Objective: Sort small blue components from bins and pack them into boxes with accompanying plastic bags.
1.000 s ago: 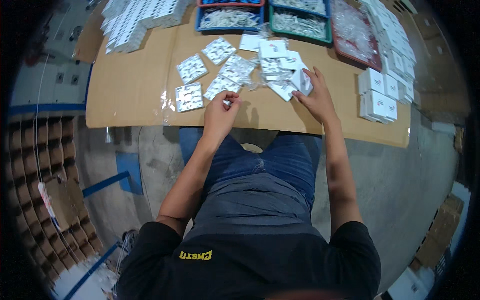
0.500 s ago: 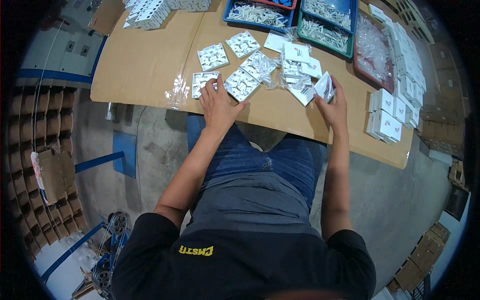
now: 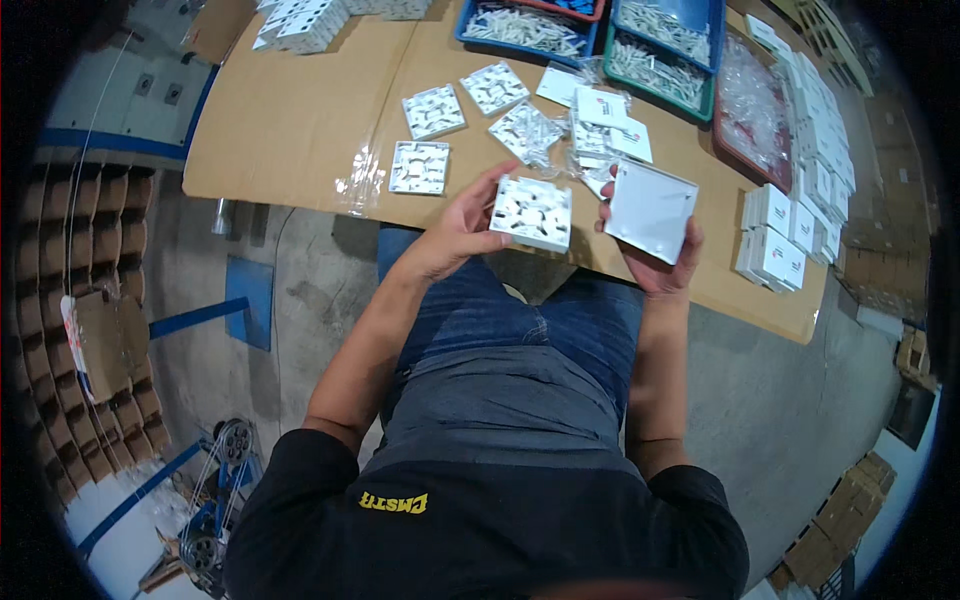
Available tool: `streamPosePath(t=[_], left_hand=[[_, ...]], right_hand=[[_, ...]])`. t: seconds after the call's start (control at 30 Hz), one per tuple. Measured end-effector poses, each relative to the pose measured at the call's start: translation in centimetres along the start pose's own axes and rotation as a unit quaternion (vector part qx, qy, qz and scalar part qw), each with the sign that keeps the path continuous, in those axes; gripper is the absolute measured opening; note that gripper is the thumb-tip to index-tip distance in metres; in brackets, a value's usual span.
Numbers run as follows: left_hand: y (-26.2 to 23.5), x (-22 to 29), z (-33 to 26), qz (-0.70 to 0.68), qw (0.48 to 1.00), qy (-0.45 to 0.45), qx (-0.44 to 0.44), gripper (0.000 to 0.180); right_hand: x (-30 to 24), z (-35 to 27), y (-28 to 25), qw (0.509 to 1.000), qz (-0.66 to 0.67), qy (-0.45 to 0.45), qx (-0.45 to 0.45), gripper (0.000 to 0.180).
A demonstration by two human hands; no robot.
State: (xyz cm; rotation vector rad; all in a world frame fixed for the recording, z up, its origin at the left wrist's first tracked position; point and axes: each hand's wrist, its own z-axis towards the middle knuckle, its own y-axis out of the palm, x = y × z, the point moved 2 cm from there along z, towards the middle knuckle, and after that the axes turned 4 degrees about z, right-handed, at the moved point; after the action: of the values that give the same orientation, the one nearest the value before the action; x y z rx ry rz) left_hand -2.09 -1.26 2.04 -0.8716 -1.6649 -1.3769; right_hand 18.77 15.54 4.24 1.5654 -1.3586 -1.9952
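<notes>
Head view: an open white box [image 3: 535,214] is grasped at its left side by the left hand [image 3: 455,235], the thumb being pressed near the close corner. Just to the right, apart from the box, a flat white cover [image 3: 652,210] is held from beneath by the right hand [image 3: 662,268], with its plain face turned up. Most of the right palm is hidden by the cover, and some left fingertips are hidden behind the box, whose small inner parts cannot be clearly made out. Both pieces are held over the near edge of the table [image 3: 290,150]. Beyond the left hand, four similar boxes [image 3: 419,168] are laid out, one partly covered by clear plastic [image 3: 541,153]. Past the cover, a pile of white pieces [image 3: 600,106] is seen, its lower layers obscured. Farther off, a green tray [image 3: 660,82] is filled with small pale parts, and a white stack [image 3: 305,25] is cut off by the top edge.
</notes>
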Motion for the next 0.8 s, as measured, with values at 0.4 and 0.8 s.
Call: streamPosePath(t=[0.4,0.8], left_hand=[[2.1,-1.4,-1.2,-0.324,0.938,-0.073,0.096,0.062],[4.1,-0.4,-0.5,-0.318,0.939,-0.091,0.09,0.063]], right_hand=[[-0.2,2.8,7.8,0.806,-0.571,-0.049,-0.147,0.089],[2.5,3.5,7.5,0.726,-0.656,-0.146,-0.146,0.071]])
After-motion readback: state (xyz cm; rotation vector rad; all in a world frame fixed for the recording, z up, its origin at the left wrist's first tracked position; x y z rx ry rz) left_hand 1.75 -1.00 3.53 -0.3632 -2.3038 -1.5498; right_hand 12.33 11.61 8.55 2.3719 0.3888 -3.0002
